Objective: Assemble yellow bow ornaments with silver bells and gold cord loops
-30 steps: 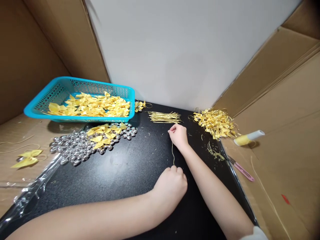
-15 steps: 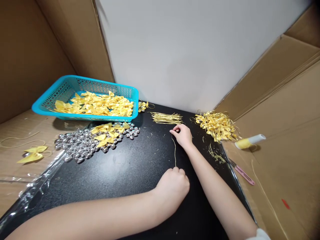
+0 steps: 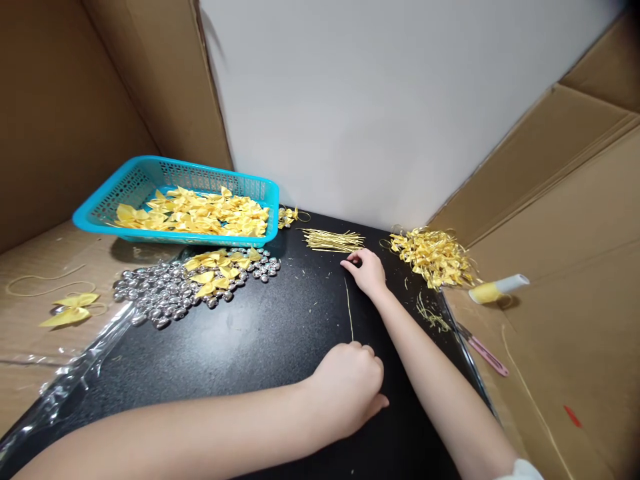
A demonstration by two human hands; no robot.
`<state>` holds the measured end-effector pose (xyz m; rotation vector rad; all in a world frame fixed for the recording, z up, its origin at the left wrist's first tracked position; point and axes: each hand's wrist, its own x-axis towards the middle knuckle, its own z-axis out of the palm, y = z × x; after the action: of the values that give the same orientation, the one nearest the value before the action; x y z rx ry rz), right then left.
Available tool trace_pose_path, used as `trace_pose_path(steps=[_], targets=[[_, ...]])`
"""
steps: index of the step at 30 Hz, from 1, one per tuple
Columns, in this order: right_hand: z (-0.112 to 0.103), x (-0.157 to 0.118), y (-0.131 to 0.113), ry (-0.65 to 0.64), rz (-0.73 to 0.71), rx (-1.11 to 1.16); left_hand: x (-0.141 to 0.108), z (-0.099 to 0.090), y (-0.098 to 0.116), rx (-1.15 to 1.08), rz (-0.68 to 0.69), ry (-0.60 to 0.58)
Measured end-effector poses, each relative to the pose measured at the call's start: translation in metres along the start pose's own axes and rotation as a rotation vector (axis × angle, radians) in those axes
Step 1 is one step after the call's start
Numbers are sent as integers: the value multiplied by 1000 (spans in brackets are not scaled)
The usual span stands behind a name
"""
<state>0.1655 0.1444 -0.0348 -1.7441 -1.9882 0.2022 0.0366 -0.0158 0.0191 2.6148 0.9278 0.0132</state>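
My left hand is low in the middle, its fingers curled round the lower end of a thin gold cord, its thumb sticking out to the right. The cord runs up from the fist over the black tabletop, its upper end loose just below my right hand. That hand's thumb and forefinger are slightly apart, with nothing visible between them. Just beyond the fingertips lies a bundle of cut gold cords.
A blue basket of yellow ribbon bows stands at the back left. Before it lie silvery beads with several bows. At right are a pile of corded bows, cord scraps, a pink-handled cutter and a tube.
The cord's upper end has come away from my right fingertips. My left hand has shifted slightly toward me, its thumb now showing. The view has tilted a little.
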Motion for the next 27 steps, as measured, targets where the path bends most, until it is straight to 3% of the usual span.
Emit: trace_pose_path(steps=[11,14,19,22,27], targets=[[-7,46,-16,-237,-264,-184,3,-27,-22,-34,-100,122],[-11,40,-21,-277,-314,-221,12,-40,-47,64,-247,201],[-12,12,-27,-288,-341,-226,22,-49,-108,188,-473,281],[-12,2,-26,-282,-306,-197,25,-44,-132,228,-465,272],[-19,1,-15,-292,-263,-110,31,-35,-138,299,-427,257]])
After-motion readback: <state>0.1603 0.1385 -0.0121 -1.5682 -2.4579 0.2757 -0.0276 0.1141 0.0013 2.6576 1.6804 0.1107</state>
